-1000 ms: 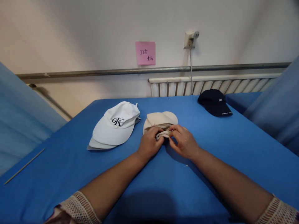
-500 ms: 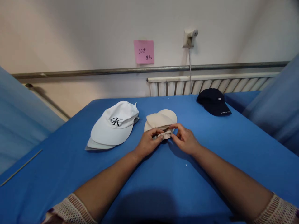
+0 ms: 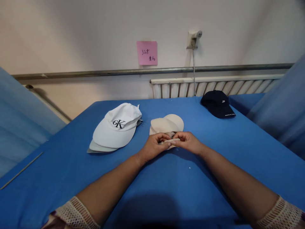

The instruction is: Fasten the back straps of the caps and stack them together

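Observation:
A beige cap (image 3: 163, 125) lies on the blue-covered table with its rounded brim pointing away from me. My left hand (image 3: 153, 147) pinches the cap's near edge between thumb and fingers. On the same edge, my right hand (image 3: 188, 142) is closed too, its thumb and fingers close to those of the left. The fingers partly hide the strap at that edge. To the left rests a stack of caps, topped by a white cap (image 3: 116, 127) with black letters. Farther back on the right sits a dark navy cap (image 3: 217, 103) with small white lettering.
The blue table cover (image 3: 152, 178) spreads under everything. A thin stick (image 3: 21, 171) lies at the left edge. Behind are a metal rail (image 3: 107, 73), a radiator (image 3: 214, 86) and a plugged socket (image 3: 193, 39). Blue curtains (image 3: 21, 121) hang on both sides.
My right hand has closed in on the near edge, beside the left hand's fingers. The beige cap has shifted slightly right and towards me. The other caps stay put.

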A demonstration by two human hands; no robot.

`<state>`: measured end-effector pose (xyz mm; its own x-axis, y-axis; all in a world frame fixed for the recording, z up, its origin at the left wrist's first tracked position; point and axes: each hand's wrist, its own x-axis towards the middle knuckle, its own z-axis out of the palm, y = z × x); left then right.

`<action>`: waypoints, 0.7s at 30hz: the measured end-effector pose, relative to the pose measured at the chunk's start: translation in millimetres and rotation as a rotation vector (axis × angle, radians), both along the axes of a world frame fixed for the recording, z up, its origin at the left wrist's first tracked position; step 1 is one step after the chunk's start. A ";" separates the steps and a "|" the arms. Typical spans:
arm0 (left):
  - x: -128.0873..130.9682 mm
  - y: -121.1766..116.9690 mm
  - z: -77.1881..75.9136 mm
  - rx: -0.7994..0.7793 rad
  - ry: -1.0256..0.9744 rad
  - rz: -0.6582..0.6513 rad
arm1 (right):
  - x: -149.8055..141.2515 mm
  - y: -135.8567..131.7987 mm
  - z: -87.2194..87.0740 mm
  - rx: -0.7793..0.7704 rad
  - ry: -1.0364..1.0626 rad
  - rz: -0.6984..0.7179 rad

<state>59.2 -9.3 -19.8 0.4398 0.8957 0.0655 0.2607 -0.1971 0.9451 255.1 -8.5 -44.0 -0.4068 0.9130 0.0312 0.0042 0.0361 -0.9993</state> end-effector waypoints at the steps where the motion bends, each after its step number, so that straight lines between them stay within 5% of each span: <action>1: -0.2 0.0 0.3 0.013 0.009 0.004 | 0.3 -0.6 0.0 0.005 -0.008 0.019; 15: -2.6 4.7 -6.1 0.083 0.091 -0.057 | 4.5 0.4 -11.1 0.117 -0.127 0.071; 21: -2.2 3.1 -9.5 0.375 0.266 -0.014 | 1.3 0.4 -11.4 0.404 -0.343 -0.121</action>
